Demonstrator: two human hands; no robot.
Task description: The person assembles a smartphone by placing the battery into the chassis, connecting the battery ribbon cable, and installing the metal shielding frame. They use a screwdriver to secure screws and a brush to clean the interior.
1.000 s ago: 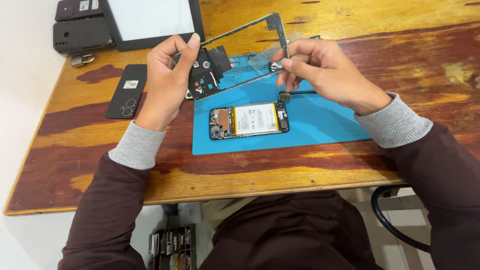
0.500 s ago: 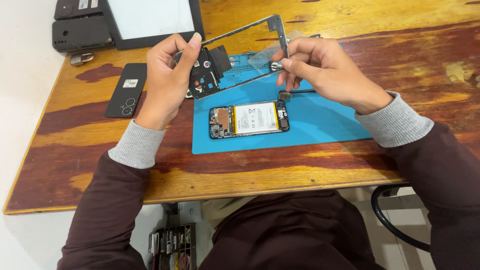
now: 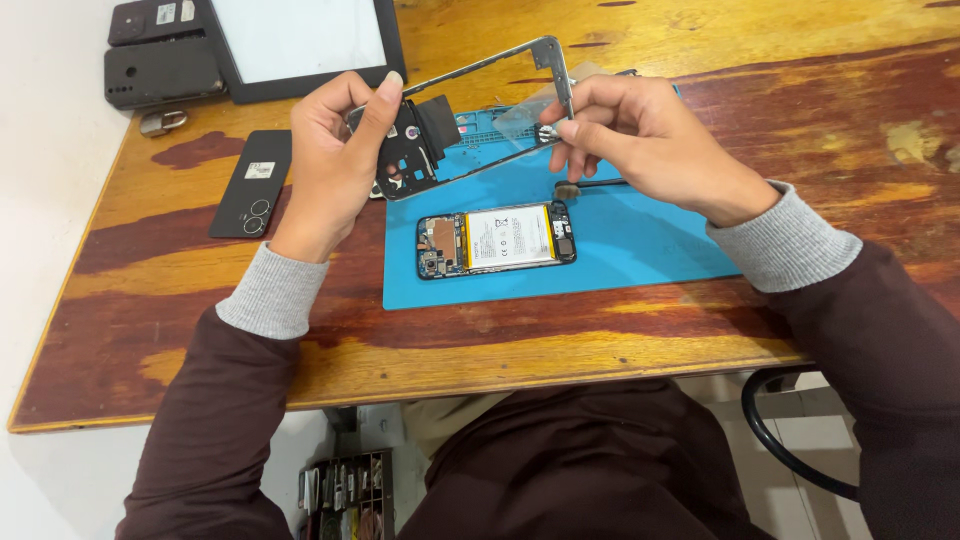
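**Phone frame held between both hands above the blue mat**

Holding a bare phone frame (image 3: 470, 115) up off the bench, the person keeps it in the air over the far edge of the blue mat (image 3: 640, 245). The left hand (image 3: 335, 160) has its grip closed around the frame's left end, thumb on the near side and fingers wrapped behind, where a dark square part sits in the frame. The right hand (image 3: 640, 135) pinches narrowly at the frame's right end, fingertips meeting on its short side beside a thin clear film (image 3: 525, 115); whether they grasp the film or the metal edge itself cannot be told.

The frame's long axis runs left to right, its right end tipped farther away and higher. Both hands are therefore at opposite ends of that axis, with the open middle of the frame between them.

Below them, on the mat, lies an opened phone (image 3: 497, 240) with its pale battery showing, nearer to the person than the frame and apart from it. A black back cover (image 3: 252, 185) rests on the wooden bench (image 3: 600, 330) to the left, and a tablet (image 3: 305, 45) and dark phone cases (image 3: 165, 70) lie at the far left corner.
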